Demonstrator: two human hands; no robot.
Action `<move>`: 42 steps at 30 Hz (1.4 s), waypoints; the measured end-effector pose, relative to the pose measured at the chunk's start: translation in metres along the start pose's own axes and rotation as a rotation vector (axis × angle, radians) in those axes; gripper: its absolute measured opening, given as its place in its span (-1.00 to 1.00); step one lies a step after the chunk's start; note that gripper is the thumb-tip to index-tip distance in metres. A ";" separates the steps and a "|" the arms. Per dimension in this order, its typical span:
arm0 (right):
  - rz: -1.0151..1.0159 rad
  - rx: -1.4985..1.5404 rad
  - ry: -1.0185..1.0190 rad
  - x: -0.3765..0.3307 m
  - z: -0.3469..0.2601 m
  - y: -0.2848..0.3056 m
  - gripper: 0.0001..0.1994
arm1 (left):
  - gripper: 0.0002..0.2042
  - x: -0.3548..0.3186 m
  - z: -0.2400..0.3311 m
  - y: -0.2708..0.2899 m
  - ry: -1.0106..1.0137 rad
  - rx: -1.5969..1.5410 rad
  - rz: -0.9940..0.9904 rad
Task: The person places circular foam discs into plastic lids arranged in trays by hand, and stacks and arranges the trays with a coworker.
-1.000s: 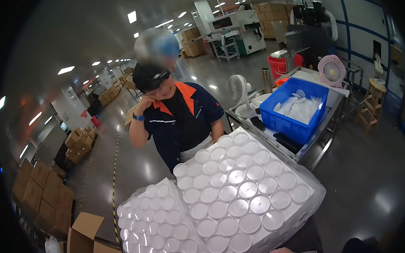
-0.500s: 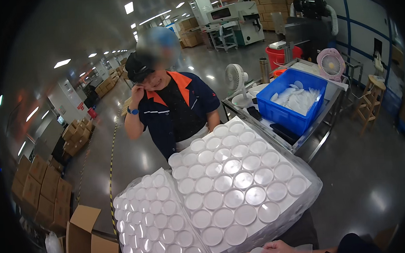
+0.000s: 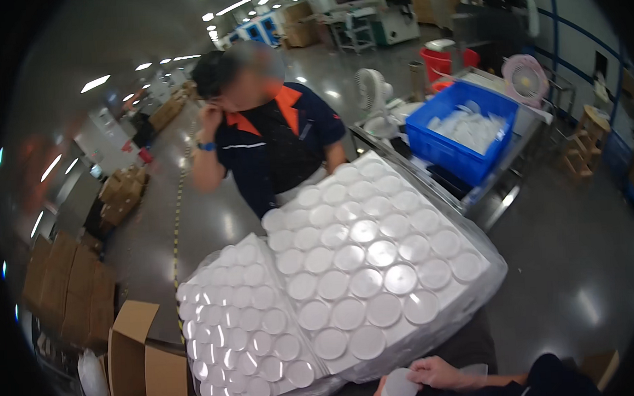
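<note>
Glossy grey floor (image 3: 547,294) spreads around the work. Nearest, at the lower edge, the right hand (image 3: 436,373) has its fingertips drawn together at the rim of a pale disc (image 3: 400,387); the left hand (image 3: 379,395), partly cut off, meets the disc's left side, its finger closure impossible to tell. Beyond lie plastic-wrapped stacks (image 3: 443,328) topped with round white pieces (image 3: 368,343). Farther, a co-worker (image 3: 275,139) stands left of a blue crate (image 3: 442,141); cartons (image 3: 434,3) rise behind.
</note>
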State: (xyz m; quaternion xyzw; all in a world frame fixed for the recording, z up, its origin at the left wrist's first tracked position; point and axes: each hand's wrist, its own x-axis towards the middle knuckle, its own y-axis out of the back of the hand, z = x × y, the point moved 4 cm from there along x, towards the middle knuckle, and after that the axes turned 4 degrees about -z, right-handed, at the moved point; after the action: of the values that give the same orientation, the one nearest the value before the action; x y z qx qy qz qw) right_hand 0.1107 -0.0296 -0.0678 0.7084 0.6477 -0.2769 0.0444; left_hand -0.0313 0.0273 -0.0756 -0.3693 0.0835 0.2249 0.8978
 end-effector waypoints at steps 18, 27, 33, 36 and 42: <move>0.060 0.106 -0.074 -0.001 0.007 0.003 -0.83 | -0.26 0.003 0.020 -0.021 -0.046 0.091 -0.074; 0.084 0.323 0.057 -0.001 0.000 0.002 -0.89 | -0.30 -0.001 -0.002 0.002 0.109 -0.231 0.015; 0.113 0.225 -0.004 0.002 0.010 0.008 -0.89 | -0.40 -0.005 -0.003 0.006 0.128 -0.366 0.193; 0.126 0.159 0.026 0.000 0.010 0.007 -0.89 | -0.47 -0.006 -0.005 0.009 0.118 -0.375 0.185; 0.164 0.120 0.055 -0.005 0.004 0.008 -0.86 | -0.45 -0.005 -0.004 0.006 0.081 -0.351 0.163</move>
State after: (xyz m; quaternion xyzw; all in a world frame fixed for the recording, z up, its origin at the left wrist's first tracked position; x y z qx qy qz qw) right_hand 0.1173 -0.0365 -0.0713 0.7677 0.5709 -0.2911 0.0066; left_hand -0.0383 0.0266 -0.0810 -0.5209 0.1088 0.2928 0.7944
